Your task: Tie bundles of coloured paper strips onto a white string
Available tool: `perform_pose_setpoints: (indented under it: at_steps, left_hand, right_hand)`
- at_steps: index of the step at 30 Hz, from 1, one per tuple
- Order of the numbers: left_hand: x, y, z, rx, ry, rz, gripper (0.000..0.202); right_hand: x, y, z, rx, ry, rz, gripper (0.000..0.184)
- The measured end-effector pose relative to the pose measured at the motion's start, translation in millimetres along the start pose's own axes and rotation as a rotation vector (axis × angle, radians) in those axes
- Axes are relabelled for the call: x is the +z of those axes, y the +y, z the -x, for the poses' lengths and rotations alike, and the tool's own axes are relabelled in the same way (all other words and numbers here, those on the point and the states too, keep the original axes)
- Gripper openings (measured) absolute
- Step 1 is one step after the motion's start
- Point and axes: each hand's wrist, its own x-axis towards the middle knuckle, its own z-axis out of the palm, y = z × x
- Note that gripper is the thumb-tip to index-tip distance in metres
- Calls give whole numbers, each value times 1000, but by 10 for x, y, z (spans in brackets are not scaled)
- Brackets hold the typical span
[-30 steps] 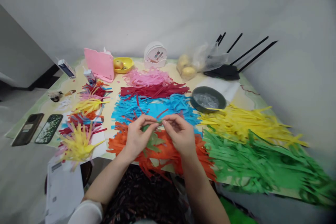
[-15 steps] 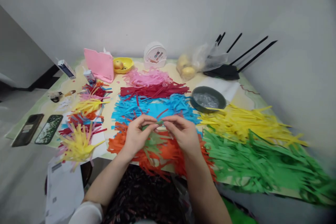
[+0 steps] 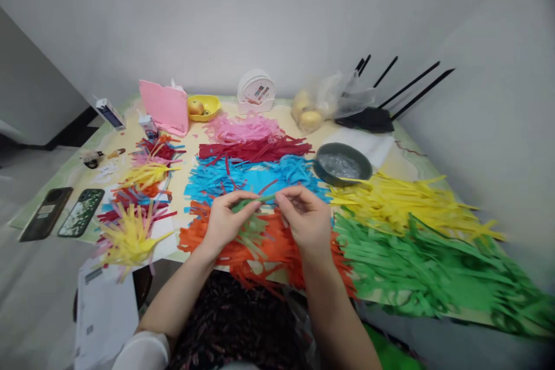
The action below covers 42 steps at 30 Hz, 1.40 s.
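Observation:
My left hand (image 3: 225,221) and my right hand (image 3: 306,217) are both pinched on a bundle of green paper strips (image 3: 254,202), held between them over the orange strip pile (image 3: 277,248) at the table's near edge. A narrow green strand stretches between the two pinches. Loose ends of the green bundle fan down below my left hand onto the orange pile. Just behind my hands lies the blue strip pile (image 3: 255,176).
Green strips (image 3: 425,272) and yellow strips (image 3: 407,199) fill the right side. A dark bowl (image 3: 343,163) sits behind them. Red (image 3: 254,149) and pink (image 3: 243,127) strips lie further back. Finished tassels (image 3: 130,231) and two phones (image 3: 65,213) are at the left.
My hands have drawn a little apart, and a narrow green strand now spans the gap between them. My right hand has shifted slightly right.

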Motion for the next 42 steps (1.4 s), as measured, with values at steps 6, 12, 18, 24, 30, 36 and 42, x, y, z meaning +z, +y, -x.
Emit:
perform_pose_setpoints:
  at_steps: [6,12,18,24,30,36,42]
  left_hand:
    - [-66,-115,95,-64,-17,-28,20]
    - [-1474,-50,-27,162,522,-798,25]
    - [-2501,-90,-530,45,656,-1243,23]
    - [-2175,-751,-813,-181,312,-1420,21]
    - [-2009,-432,-872,-231,191,-1637,20]
    - [-1329,315,-1129,203,205,-1761,27]
    - [861,348,-884,718,-570,-1031,21]
  right_hand:
    - [133,55,93,-19,91,-18,20]
    - [7,142,165,19,-55,2,18]
    - [-45,237,164,18,-118,5,19]
    - [-304,241,184,22,-57,143,22]
    - [-1096,400,368,44,67,364,24]
    - [-2743,493,677,26,476,752,40]
    - [-3856,589,1003,123,484,1044,23]
